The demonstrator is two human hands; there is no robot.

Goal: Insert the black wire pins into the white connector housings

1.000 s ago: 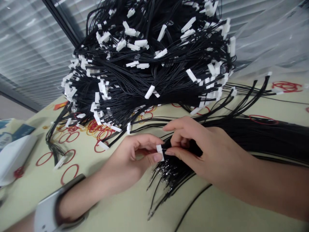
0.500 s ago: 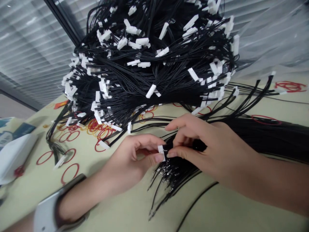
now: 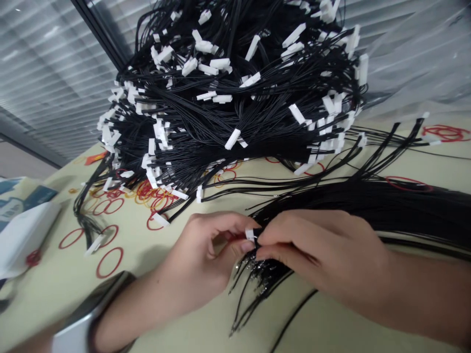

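While the fingers of our left hand (image 3: pixel 208 252) pinch a small white connector (image 3: pixel 249 234), those of our right hand (image 3: pixel 324 245) close together at the black wires (image 3: pixel 256 242) just behind it; how many wires they grip, we cannot tell. We have the connector between the 2 sets of fingers, its far side partly hidden. We judge it light, hard and a little slick, best taken by its sides, clear of the edge where wires enter. The wires look thin and springy, so we would grip them close to the tip without squeezing the metal terminals (image 3: pixel 262 280), which seem easy to bend and fan out below our fingers. Beyond our fingers rises a heap of wire harnesses (image 3: pixel 206 115) on the table (image 3: pixel 184 329)
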